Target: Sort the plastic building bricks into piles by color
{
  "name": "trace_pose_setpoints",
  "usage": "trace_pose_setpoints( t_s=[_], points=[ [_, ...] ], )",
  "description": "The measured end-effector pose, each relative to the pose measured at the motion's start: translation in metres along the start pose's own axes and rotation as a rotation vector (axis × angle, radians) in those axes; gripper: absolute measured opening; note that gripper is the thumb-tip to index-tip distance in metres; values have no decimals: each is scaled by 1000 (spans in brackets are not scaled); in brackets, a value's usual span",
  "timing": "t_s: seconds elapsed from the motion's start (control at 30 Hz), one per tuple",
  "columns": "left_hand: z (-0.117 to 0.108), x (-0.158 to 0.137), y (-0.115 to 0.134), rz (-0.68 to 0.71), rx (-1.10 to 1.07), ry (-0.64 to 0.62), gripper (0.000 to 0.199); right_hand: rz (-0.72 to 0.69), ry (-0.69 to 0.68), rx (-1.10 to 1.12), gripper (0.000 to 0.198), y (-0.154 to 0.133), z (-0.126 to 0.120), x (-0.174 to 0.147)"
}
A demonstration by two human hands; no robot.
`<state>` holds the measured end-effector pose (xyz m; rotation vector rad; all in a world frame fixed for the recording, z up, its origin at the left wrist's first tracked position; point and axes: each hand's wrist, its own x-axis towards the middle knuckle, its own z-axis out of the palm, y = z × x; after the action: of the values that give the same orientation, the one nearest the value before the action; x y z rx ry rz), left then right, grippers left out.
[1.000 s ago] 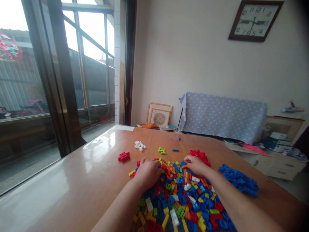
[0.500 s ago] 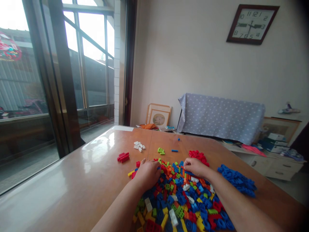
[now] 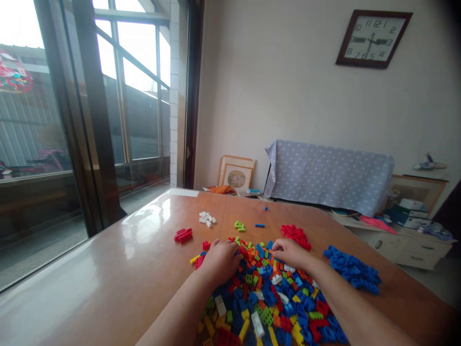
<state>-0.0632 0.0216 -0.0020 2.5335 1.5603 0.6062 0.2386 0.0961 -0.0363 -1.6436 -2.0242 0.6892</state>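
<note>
A large mixed pile of toy building bricks (image 3: 266, 315) in blue, red, yellow, green, orange and white spreads between my forearms. My left hand (image 3: 224, 259) rests at the pile's upper left, its fingers curled down and closed; the fingertips are hidden among red and blue bricks. At the upper right of the pile is my right hand (image 3: 291, 253), thumb and fingers drawn together over the bricks. Whatever is between them is too small or covered to name. Just behind it lies a heap of red bricks (image 3: 296, 235).
Sorted groups lie around the pile: blue bricks (image 3: 353, 269) at right, red bricks (image 3: 183, 235) and white bricks (image 3: 207, 219) at left, green bricks (image 3: 239, 226) and a long blue brick (image 3: 260, 225) behind. The wooden table (image 3: 108, 278) meets a glass door (image 3: 65, 120) at left.
My right hand has shifted very slightly to the left, fingers still drawn together. The left hand stays nearly in place. The whole view has tilted a little.
</note>
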Motion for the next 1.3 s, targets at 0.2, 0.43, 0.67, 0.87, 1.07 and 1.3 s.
trace_pose_setpoints(
  t_s=[0.2, 0.43, 0.67, 0.87, 1.07, 1.3],
  points=[
    [-4, -3, 6, 12, 10, 0, 19, -19, 41, 20, 14, 1, 4, -6],
    [-9, -4, 19, 49, -28, -3, 22, -4, 121, 159, 16, -14, 2, -24],
    [-14, -6, 37, 69, -220, 14, 29, 53, -19, 519, 30, -62, -1, -70],
    [-9, -8, 50, 76, -440, -21, 30, -56, -135, 576, 40, -79, 18, -88],
    [-3, -7, 46, 25, -514, -70, 19, -103, -89, 541, 37, -78, 28, -89],
    [2, -4, 44, 31, -513, -55, 16, -136, -66, 522, 22, -70, 30, -88]
  ],
)
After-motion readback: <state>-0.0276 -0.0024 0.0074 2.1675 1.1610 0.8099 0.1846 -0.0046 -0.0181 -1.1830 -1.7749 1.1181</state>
